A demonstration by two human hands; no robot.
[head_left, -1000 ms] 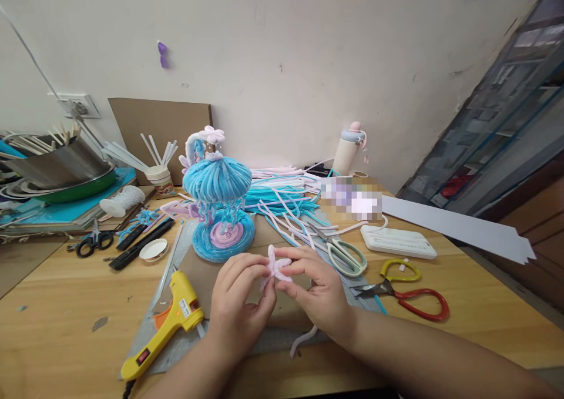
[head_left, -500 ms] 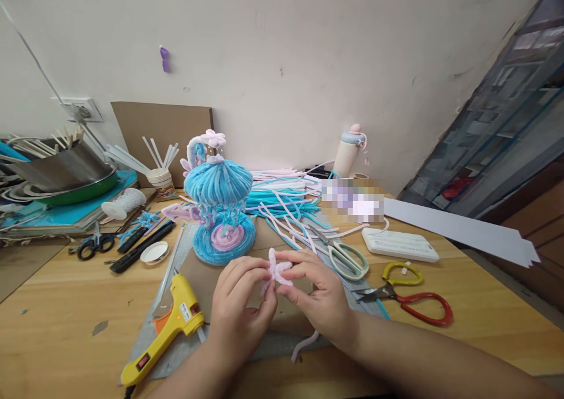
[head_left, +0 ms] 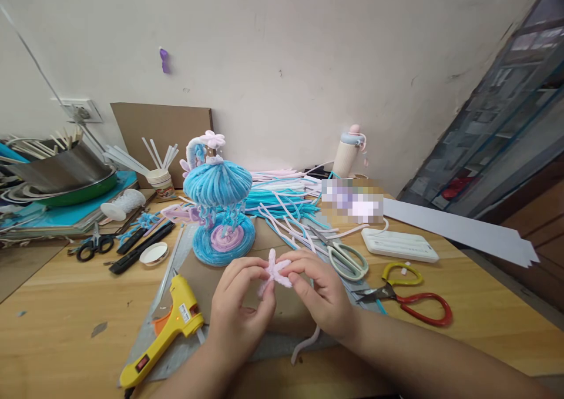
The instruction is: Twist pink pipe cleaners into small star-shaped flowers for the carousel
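Note:
Between both hands is a small pale pink pipe-cleaner flower (head_left: 274, 271) with several petals. My left hand (head_left: 242, 299) pinches its left side between thumb and fingers. My right hand (head_left: 321, 293) is closed on the right-hand petals, fingertips at their ends. Just behind stands a blue and pink pipe-cleaner jellyfish lamp (head_left: 218, 184) on a round coiled base. To the left lies a yellow hot glue gun (head_left: 183, 311), its nozzle pointing away from me. A loose pale pipe cleaner (head_left: 304, 347) lies below my right wrist.
Bundled blue, pink and white pipe cleaners (head_left: 282, 202) lie behind the hands. On the right are green-handled scissors (head_left: 348, 261), red-and-yellow-handled scissors (head_left: 425, 308) and a white power bank (head_left: 400, 244). Black scissors (head_left: 94, 246) and a thread spool (head_left: 123, 204) are at left.
My right thumb and fingers have shifted slightly on the flower's right petals, and its petals sit a little more spread. Both hands stay in nearly the same place.

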